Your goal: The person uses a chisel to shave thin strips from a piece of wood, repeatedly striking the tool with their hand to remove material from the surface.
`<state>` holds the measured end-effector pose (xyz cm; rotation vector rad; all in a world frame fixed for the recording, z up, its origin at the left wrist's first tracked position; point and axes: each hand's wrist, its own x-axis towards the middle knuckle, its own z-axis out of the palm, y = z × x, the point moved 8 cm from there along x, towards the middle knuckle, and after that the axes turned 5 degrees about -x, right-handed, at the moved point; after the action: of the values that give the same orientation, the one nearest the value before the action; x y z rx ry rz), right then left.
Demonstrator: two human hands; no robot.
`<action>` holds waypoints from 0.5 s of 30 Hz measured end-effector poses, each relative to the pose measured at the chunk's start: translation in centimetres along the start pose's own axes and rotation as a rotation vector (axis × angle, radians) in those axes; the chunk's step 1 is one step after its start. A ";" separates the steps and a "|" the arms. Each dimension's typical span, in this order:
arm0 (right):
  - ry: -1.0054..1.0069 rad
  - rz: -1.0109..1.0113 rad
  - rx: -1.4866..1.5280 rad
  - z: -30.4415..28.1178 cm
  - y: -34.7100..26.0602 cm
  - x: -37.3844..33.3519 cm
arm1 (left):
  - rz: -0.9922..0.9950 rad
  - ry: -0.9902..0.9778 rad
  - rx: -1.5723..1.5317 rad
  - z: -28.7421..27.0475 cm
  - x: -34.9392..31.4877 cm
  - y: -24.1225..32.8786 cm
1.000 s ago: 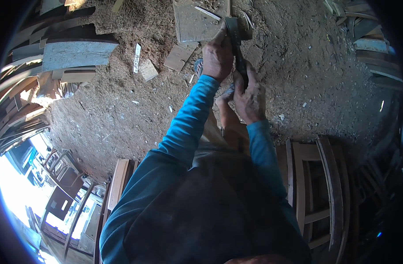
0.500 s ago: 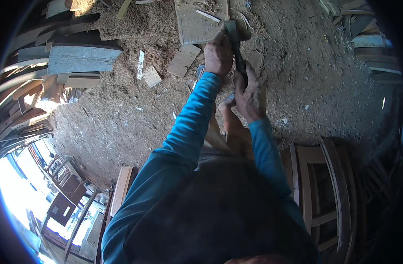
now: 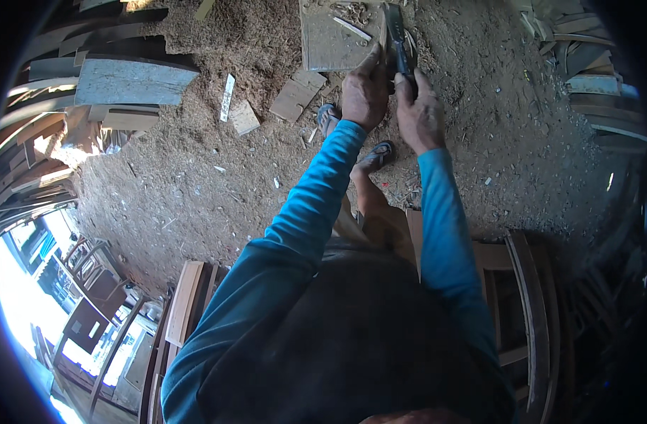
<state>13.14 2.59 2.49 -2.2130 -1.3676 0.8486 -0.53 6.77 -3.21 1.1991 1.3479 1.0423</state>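
My right hand (image 3: 422, 116) is closed round the handle of a dark hand tool (image 3: 394, 28), whose long, broad head narrows to a neck and points away from me. Just left of it, my left hand (image 3: 366, 95) has its fingers curled, with the thumb side against a narrow piece of wood (image 3: 384, 44) beside the tool. Most of that piece is hidden behind the hand and tool. Beyond my left hand lies a flat wooden board (image 3: 327, 46) with curled shavings (image 3: 351, 10) and a pale strip of wood (image 3: 352, 29) on top.
Sandalled feet (image 3: 376, 157) stand below my hands. Wood offcuts (image 3: 293, 99) lie on the ground among sawdust (image 3: 217, 42). Stacked planks (image 3: 136, 81) line the left, with more timber (image 3: 595, 85) at the far right. Wooden frames (image 3: 532, 304) stand near right.
Both hands and the tool have moved slightly right in the picture. The tool has swung to a more upright angle and its head reaches farther away. Both feet now show more.
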 end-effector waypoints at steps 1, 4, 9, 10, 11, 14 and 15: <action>-0.026 -0.025 0.013 0.0 0.1 -0.4 | -0.049 -0.011 -0.013 0.0 -0.2 -0.2; -0.121 -0.017 0.013 -0.6 -0.6 -3.7 | -0.157 -0.035 0.009 -0.6 -0.1 1.4; -0.106 -0.033 0.097 -0.2 0.3 -6.0 | -0.192 -0.016 0.078 -0.7 -0.7 2.7; -0.132 -0.032 0.100 -0.3 -0.1 -5.2 | -0.160 -0.003 0.083 -0.7 -0.7 2.5; -0.160 -0.031 0.103 -0.2 -0.3 -4.7 | -0.128 0.010 0.087 -0.7 -0.6 2.2; -0.111 -0.017 0.057 0.4 -0.1 -4.6 | -0.061 0.022 0.126 -0.8 -0.6 1.7; -0.099 -0.027 0.044 0.5 -0.4 -4.1 | -0.043 0.022 0.143 -0.9 -0.6 1.6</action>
<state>11.19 -0.86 3.52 -2.1399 -1.4070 0.9801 -1.24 6.44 -1.48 1.2606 1.4795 0.9439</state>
